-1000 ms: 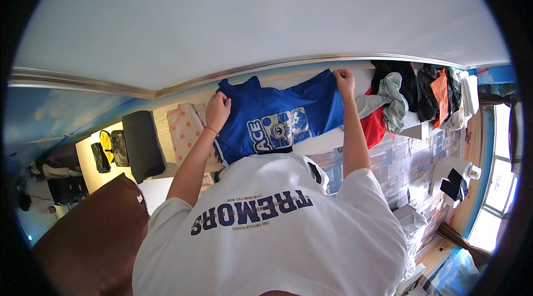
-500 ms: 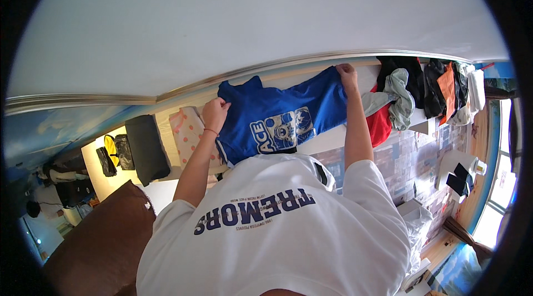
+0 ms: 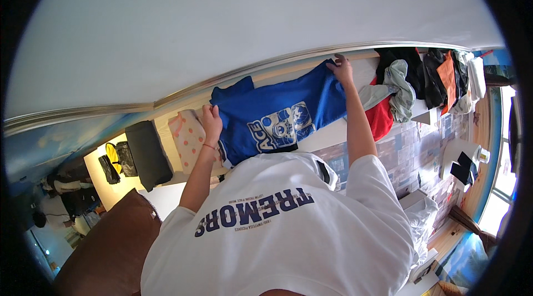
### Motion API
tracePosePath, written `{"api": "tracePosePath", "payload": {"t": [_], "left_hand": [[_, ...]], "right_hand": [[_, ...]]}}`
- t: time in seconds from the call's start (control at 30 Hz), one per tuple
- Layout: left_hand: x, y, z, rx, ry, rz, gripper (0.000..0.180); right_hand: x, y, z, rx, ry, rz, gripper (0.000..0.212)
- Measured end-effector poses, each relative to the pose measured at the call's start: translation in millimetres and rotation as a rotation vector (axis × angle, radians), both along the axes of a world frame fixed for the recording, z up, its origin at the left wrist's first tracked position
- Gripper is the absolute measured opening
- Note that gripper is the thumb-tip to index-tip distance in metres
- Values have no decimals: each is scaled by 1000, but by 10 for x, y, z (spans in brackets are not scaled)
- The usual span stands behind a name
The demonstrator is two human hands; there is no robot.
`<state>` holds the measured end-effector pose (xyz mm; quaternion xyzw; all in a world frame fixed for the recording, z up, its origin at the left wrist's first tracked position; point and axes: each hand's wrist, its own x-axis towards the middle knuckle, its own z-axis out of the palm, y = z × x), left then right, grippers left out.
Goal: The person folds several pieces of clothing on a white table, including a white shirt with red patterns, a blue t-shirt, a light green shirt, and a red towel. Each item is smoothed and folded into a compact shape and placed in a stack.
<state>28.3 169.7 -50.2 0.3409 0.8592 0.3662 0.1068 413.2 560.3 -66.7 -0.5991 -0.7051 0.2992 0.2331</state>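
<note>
A blue T-shirt (image 3: 239, 110) with a white cartoon print lies spread in front of me over a long pale surface. At its left edge, my left hand (image 3: 211, 125) is closed with the cloth pinched between thumb and fingers. My right hand (image 3: 342, 70) grips the far right corner of the T-shirt, thumb and finger on the fabric. Between the hands the cloth is stretched out flat, with a few soft folds. A small piece of the shirt sticks out at the far left. Its near edge is partly hidden by my white top.
Left of the T-shirt lie a spotted pink cloth (image 3: 189, 135) and a dark grey padded block (image 3: 149, 154). On the right are a grey-green garment (image 3: 398, 88), a red one (image 3: 380, 118) and a pile of black and orange clothes (image 3: 447, 82). A brown padded surface (image 3: 111, 246) stands lower left.
Both hands have shifted slightly in the picture, the left one leftward and down. The T-shirt's left edge has moved left with it. My right hand's fingers look more spread at the corner.
</note>
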Motion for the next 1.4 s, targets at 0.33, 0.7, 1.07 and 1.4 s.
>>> {"api": "tracePosePath", "payload": {"t": [0.33,0.7,1.07,1.4], "left_hand": [[484,603,1160,248,-62,-349,19],[1201,1135,2428,138,-698,-936,22],[1371,836,2707,275,-848,-640,20],[1631,700,2620,217,-1437,-471,23]], "right_hand": [[-106,-559,1076,-218,402,428,30],[-412,-1841,3007,-291,673,432,13],[-375,-2180,3054,-249,1005,504,13],[-587,-2230,3124,159,557,340,11]]}}
